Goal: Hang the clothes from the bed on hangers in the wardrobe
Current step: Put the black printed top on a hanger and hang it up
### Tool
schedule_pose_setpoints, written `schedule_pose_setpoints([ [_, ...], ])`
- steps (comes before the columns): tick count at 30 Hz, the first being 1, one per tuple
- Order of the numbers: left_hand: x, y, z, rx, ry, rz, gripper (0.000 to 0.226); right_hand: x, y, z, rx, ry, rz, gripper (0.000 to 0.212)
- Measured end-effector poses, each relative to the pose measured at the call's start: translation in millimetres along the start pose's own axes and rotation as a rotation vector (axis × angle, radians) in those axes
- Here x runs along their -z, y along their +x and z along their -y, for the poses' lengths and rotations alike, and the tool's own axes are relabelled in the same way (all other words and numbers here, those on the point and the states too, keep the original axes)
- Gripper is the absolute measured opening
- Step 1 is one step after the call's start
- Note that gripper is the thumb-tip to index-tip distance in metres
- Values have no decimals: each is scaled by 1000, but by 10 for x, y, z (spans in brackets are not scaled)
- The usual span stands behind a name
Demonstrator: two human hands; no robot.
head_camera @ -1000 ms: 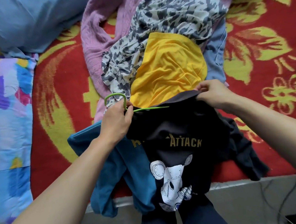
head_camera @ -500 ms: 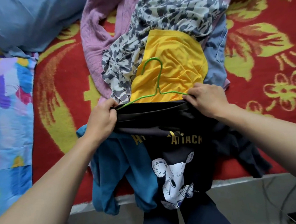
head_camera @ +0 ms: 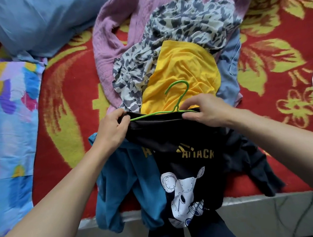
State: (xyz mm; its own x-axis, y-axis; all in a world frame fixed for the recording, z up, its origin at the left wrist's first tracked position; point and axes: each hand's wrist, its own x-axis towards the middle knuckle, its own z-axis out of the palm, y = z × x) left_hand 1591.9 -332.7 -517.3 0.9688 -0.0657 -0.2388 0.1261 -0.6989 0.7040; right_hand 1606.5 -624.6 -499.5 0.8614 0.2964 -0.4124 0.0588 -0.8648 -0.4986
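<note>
One hanger [head_camera: 181, 97], green wire, is seen, and two hands. The left hand [head_camera: 112, 129] is curled on the top edge of a black shirt [head_camera: 172, 139], the cloth pinched between thumb and fingers. The right hand [head_camera: 205, 109] is curled over the same edge further along, with the hanger's right arm hidden beneath its fingers. The edge is stretched between the two hands, and the hanger's left arm is laid along it, its end at the left fingertips. The hook stands just beyond the right fingers, over a yellow top [head_camera: 181, 64].

Six garments can be counted. The shirt hangs below the fingers, off the bed edge. A teal one [head_camera: 122, 176] lies under the left wrist, partly covered by the shirt. Beyond the fingers the yellow top is piled with a spotted one [head_camera: 182, 24], a pink one [head_camera: 109, 38] and a denim one [head_camera: 228, 70]. Dark cloth under the right wrist cannot be told apart from the shirt.

Two pillows are seen well left of the left hand: a blue one [head_camera: 34, 25] and a patterned one [head_camera: 9, 119]. All of it rests on one red blanket [head_camera: 66, 87]. Grey floor [head_camera: 270, 221] shows below the wrists.
</note>
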Motion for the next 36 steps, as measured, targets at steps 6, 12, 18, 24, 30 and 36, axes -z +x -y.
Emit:
schedule_pose_setpoints([
  [6, 577, -52, -295, -46, 36, -57, 41, 374, -173, 486, 77, 329, -114, 27],
  [12, 1387, -150, -963, -140, 117, -87, 56, 1464, -492, 1301, 184, 292, -189, 29],
  [18, 2004, -605, -1447, -145, 130, -122, 48, 2074, -1061, 2009, 273, 218, -109, 18],
  [24, 2345, -1458, -1508, -6, 181, -190, 42, 2240, -1643, 2416, 396, 168, -30, 34],
  [30, 2297, -2831, -1658, 117, -152, -295, 29, 2186, -2257, 2513, 613, 229, -53, 31],
  [36, 2034, -4387, -1870, 166, -220, -680, 35, 2136, -3080, 2700, 744, 276, 6, 34],
])
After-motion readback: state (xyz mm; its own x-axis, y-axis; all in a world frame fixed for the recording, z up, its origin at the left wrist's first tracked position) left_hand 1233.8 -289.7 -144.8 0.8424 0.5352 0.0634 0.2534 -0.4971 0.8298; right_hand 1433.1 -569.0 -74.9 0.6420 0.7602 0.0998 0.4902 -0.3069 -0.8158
